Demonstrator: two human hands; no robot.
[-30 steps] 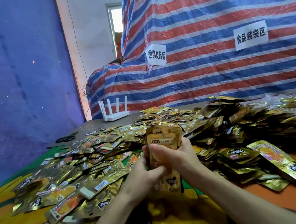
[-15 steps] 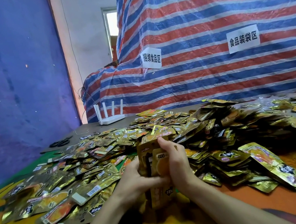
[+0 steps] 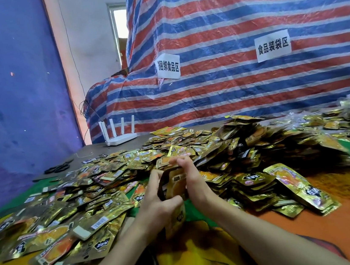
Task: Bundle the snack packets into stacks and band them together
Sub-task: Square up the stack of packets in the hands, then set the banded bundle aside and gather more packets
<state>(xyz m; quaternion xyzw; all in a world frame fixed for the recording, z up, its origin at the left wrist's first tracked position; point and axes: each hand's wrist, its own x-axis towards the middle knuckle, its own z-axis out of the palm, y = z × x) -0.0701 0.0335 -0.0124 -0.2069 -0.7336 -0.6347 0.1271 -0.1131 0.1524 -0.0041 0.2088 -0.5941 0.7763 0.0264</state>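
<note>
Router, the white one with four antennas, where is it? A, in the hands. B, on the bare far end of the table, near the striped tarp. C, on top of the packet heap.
B: the router stands on the grey table beyond the packet heap, just in front of the striped tarp.

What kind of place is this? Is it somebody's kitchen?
Not a kitchen; probably a small snack-packing workshop. A huge heap of gold snack packets covers the table. Paper signs on the striped tarp mark food bagging and bundling areas. The left hand and right hand hold a stack of packets.
</note>
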